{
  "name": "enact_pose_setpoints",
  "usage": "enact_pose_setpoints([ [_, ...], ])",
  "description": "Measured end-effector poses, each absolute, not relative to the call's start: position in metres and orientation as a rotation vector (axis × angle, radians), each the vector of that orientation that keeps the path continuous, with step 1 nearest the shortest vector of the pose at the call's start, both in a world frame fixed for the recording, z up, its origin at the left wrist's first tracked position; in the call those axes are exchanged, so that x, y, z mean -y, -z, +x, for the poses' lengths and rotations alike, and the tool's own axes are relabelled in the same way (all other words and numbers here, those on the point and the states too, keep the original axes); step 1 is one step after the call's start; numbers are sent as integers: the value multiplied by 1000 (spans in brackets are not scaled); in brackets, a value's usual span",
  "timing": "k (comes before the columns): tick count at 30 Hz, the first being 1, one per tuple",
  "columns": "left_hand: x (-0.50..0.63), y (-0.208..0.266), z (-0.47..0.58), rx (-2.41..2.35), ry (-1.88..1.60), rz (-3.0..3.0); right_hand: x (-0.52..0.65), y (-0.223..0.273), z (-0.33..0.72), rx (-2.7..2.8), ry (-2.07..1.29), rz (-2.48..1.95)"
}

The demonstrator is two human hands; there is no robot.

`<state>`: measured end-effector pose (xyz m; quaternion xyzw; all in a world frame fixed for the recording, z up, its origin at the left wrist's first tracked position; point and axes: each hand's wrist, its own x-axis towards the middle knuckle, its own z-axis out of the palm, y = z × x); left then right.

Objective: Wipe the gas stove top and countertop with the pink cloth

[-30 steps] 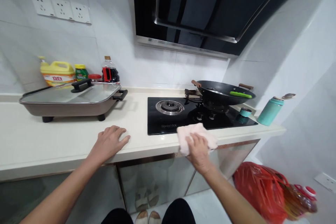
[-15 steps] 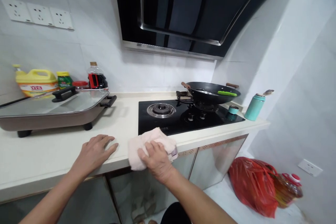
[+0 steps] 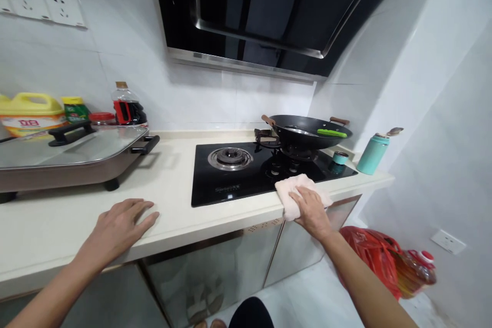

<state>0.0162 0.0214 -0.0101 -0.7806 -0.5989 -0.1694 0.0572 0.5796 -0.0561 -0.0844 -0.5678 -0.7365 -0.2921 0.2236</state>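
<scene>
Under my right hand [image 3: 310, 211] is a folded pale pink cloth [image 3: 289, 196], pressed against the front edge of the counter; part of it overlaps the near rim of the black gas hob [image 3: 225, 192]. My fingers bend over the cloth and grip it. My left hand [image 3: 121, 223] rests on the cream countertop [image 3: 175, 218], left of the hob, fingers apart and holding nothing. A wok [image 3: 280, 130] with wooden handles sits on the right burner, and a bright green handle [image 3: 331, 133] shows inside it. The left burner [image 3: 230, 158] is bare.
A lidded electric pan [image 3: 77, 171] stands on the left counter, with a dark sauce bottle [image 3: 128, 107] and a yellow detergent jug [image 3: 33, 113] behind. At the right end are a teal flask [image 3: 372, 155] and its cap [image 3: 340, 158]. A red bag [image 3: 371, 253] and oil jug [image 3: 417, 274] stand on the floor.
My right hand has slid the cloth rightward along the counter's front edge, from the hob's left corner to near its knobs. The view has shifted slightly; my left hand still rests on the counter.
</scene>
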Motion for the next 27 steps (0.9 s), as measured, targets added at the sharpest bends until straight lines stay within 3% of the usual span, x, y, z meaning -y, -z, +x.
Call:
enact_pose_setpoints([
  [6, -25, 13, 14, 1809, 533, -2362, 55, 99, 660, 1994, 898, -1657],
  [13, -30, 16, 12, 1799, 560, -2359, 60, 100, 722, 1683, 887, -2132],
  [19, -27, 15, 14, 1815, 588, -2370, 67, 98, 712, 1690, 891, -2027],
  [27, -27, 16, 15, 1769, 590, -2369, 92, 57, 719, 1417, 454, -1925],
])
